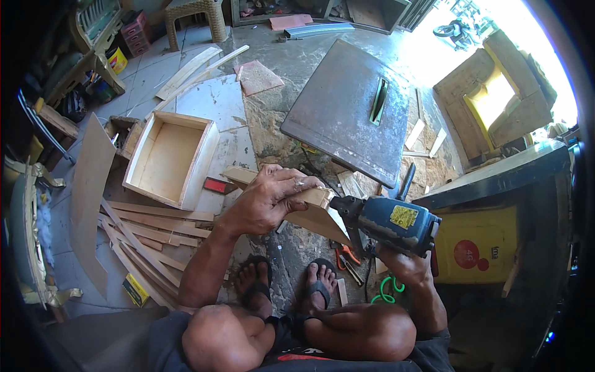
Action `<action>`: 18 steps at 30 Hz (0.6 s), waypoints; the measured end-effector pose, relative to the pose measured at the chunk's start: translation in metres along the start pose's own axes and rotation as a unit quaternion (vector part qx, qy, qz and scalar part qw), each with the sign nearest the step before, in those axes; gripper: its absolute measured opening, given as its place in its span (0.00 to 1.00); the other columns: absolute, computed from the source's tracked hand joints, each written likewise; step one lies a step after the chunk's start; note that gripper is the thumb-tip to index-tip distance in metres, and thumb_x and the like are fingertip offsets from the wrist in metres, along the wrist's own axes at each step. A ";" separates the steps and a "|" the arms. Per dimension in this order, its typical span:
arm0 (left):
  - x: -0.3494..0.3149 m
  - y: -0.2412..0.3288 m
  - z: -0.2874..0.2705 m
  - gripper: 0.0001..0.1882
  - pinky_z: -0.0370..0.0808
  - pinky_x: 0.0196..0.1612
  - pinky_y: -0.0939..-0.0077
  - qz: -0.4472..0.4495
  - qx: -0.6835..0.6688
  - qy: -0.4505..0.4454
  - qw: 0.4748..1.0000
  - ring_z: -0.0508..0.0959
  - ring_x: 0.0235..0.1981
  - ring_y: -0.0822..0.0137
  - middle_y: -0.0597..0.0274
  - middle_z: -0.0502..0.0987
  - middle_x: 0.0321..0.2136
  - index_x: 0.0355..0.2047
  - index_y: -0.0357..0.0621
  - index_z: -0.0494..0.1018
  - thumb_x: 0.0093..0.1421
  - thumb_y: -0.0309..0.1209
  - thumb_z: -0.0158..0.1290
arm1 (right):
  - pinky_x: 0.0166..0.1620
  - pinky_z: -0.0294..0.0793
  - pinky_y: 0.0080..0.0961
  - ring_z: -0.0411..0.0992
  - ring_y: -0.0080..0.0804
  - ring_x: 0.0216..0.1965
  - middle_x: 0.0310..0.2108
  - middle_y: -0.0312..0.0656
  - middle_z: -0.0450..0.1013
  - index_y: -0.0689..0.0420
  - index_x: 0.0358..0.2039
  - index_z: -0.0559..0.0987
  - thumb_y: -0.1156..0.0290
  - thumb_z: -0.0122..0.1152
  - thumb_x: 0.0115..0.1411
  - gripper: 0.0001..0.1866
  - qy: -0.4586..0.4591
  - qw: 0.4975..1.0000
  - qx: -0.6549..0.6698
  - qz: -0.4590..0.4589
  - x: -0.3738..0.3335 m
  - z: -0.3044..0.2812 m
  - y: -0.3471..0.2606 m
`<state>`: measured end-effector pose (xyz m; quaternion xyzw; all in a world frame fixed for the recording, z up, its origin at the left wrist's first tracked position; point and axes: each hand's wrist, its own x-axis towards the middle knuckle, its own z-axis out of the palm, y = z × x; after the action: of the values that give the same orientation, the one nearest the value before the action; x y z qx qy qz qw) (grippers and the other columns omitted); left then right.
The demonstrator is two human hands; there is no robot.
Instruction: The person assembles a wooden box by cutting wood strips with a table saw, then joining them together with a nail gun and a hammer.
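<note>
My left hand (266, 198) is closed around a wooden frame or box piece (319, 224), thumb and fingers gripping its upper edge near the corner. It is held tilted above the floor, in front of my knees. My right hand (406, 265) grips a blue pneumatic nail gun (403, 220) from below; its fingers are mostly hidden behind the tool. The gun's dark nose touches or nearly touches the right end of the wood, close to my left fingertips. Whether a nail has gone in cannot be seen.
An open wooden drawer box (201, 164) stands left, beside a red block (217, 185) and loose wood strips (149, 232). Ahead is a slotted metal-topped table (347, 118). Orange-handled pliers (347, 254) and a green coiled hose (389, 289) lie below the gun. A cabinet (502, 177) stands right.
</note>
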<state>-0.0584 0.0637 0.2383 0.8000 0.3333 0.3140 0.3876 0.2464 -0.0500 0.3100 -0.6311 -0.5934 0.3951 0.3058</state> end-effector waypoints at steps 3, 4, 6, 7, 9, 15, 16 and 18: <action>-0.001 -0.001 -0.002 0.25 0.62 0.65 0.59 0.007 -0.008 -0.006 1.000 0.72 0.57 0.56 0.60 0.80 0.53 0.58 0.48 0.78 0.59 0.23 0.59 | 0.45 0.80 0.29 0.81 0.28 0.41 0.41 0.43 0.83 0.62 0.48 0.82 0.73 0.70 0.53 0.21 -0.008 0.999 -0.023 -0.020 0.000 0.002 0.001; 0.000 -0.001 -0.002 0.25 0.62 0.65 0.60 0.014 -0.013 -0.009 1.000 0.73 0.57 0.57 0.60 0.80 0.53 0.58 0.48 0.78 0.59 0.23 0.59 | 0.45 0.80 0.29 0.81 0.28 0.41 0.41 0.43 0.83 0.62 0.49 0.82 0.73 0.70 0.53 0.21 -0.011 0.999 -0.033 -0.041 0.001 0.001 0.000; 0.001 0.000 -0.001 0.24 0.61 0.65 0.60 0.007 -0.029 -0.004 1.000 0.73 0.57 0.58 0.60 0.80 0.53 0.57 0.47 0.79 0.58 0.22 0.59 | 0.46 0.80 0.29 0.81 0.29 0.42 0.41 0.43 0.83 0.62 0.49 0.82 0.72 0.69 0.54 0.21 -0.017 0.995 -0.053 -0.082 0.003 0.001 -0.002; 0.000 0.001 -0.002 0.24 0.61 0.66 0.60 0.001 -0.034 -0.001 0.999 0.73 0.57 0.58 0.60 0.80 0.53 0.57 0.47 0.79 0.58 0.22 0.59 | 0.45 0.80 0.29 0.80 0.28 0.41 0.41 0.41 0.82 0.61 0.49 0.82 0.73 0.69 0.55 0.19 -0.018 0.996 -0.044 -0.069 0.003 0.003 -0.003; -0.002 -0.002 -0.002 0.24 0.61 0.66 0.60 0.016 -0.025 0.000 1.000 0.74 0.57 0.59 0.60 0.81 0.52 0.56 0.46 0.79 0.58 0.22 0.59 | 0.43 0.79 0.29 0.78 0.26 0.40 0.40 0.37 0.81 0.58 0.48 0.83 0.74 0.67 0.57 0.17 -0.022 0.999 -0.024 -0.043 0.001 0.005 -0.006; 0.003 -0.003 0.000 0.23 0.61 0.66 0.60 0.034 -0.019 0.004 0.999 0.75 0.56 0.58 0.60 0.81 0.51 0.55 0.44 0.79 0.57 0.22 0.59 | 0.44 0.80 0.29 0.80 0.26 0.40 0.39 0.41 0.83 0.61 0.46 0.83 0.73 0.67 0.55 0.17 -0.006 0.999 -0.043 -0.030 0.003 0.002 -0.006; 0.003 -0.002 0.000 0.23 0.62 0.66 0.60 0.031 -0.015 0.011 0.999 0.75 0.56 0.58 0.60 0.82 0.51 0.55 0.44 0.79 0.57 0.23 0.59 | 0.43 0.80 0.28 0.80 0.26 0.39 0.38 0.41 0.83 0.61 0.46 0.83 0.73 0.66 0.55 0.17 -0.016 0.999 -0.046 -0.014 0.004 0.002 -0.008; 0.002 -0.005 0.000 0.22 0.62 0.66 0.60 0.027 -0.023 0.006 0.999 0.76 0.55 0.57 0.59 0.82 0.50 0.55 0.44 0.79 0.57 0.23 0.59 | 0.42 0.80 0.28 0.80 0.25 0.38 0.37 0.40 0.82 0.61 0.45 0.82 0.73 0.66 0.55 0.16 -0.038 0.998 -0.053 0.018 0.006 0.003 -0.012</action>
<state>-0.0590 0.0676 0.2352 0.7976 0.3064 0.3370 0.3955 0.2376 -0.0425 0.3181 -0.6417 -0.6129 0.3923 0.2422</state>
